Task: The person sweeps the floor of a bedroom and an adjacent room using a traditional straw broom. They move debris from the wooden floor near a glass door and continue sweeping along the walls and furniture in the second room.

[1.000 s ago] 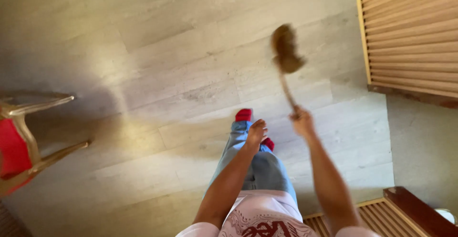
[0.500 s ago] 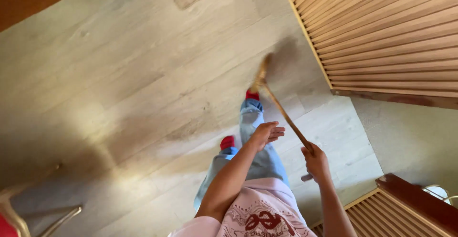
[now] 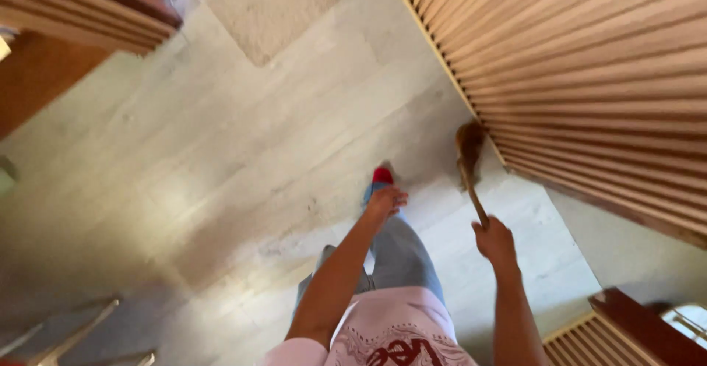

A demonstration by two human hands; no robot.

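Observation:
My right hand [image 3: 495,241] grips the thin wooden handle of a small broom [image 3: 468,152], whose brown bristle head touches the pale wood floor [image 3: 243,160] beside the base of a slatted wooden wall [image 3: 589,79]. My left hand [image 3: 384,202] hangs in front of me with loosely curled fingers and holds nothing. Below the hands I see my blue jeans and one red shoe [image 3: 381,175] stepping forward.
A beige mat [image 3: 272,5] lies on the floor at the top. A slatted wooden piece of furniture [image 3: 81,5] stands at the upper left. A dark wooden edge [image 3: 641,329] sits at the lower right, and thin chair legs [image 3: 74,336] at the lower left.
The view has turned and moved forward toward the slatted wall. The broom head swung from mid-floor to the wall's base. The red chair has left the view.

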